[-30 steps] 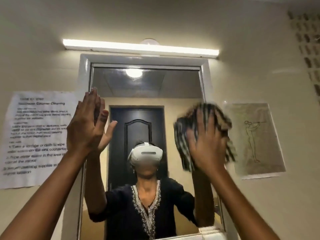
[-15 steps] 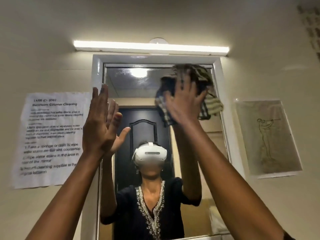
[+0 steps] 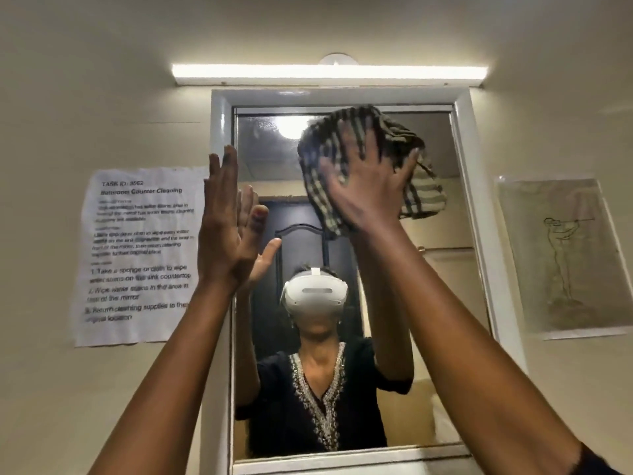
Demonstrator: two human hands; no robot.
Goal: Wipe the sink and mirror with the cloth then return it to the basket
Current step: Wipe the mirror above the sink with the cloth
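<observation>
A tall mirror (image 3: 442, 286) in a white frame hangs on the wall ahead. My right hand (image 3: 368, 186) presses a bunched checked cloth (image 3: 419, 197), dark and pale green, flat against the upper part of the glass, fingers spread over it. My left hand (image 3: 226, 228) is raised edge-on at the mirror's left frame, fingers straight and together, holding nothing; I cannot tell if it touches the frame. The sink and the basket are out of view.
A printed instruction sheet (image 3: 137, 255) is taped to the wall left of the mirror. A pale line drawing (image 3: 565, 255) hangs to the right. A lit tube lamp (image 3: 329, 74) runs above the frame. The mirror reflects a person wearing a white headset and a dark door.
My right hand carried the cloth from the mirror's right edge up to the top, then a little down. The view has shifted so the mirror sits further right. My left hand stays raised.
</observation>
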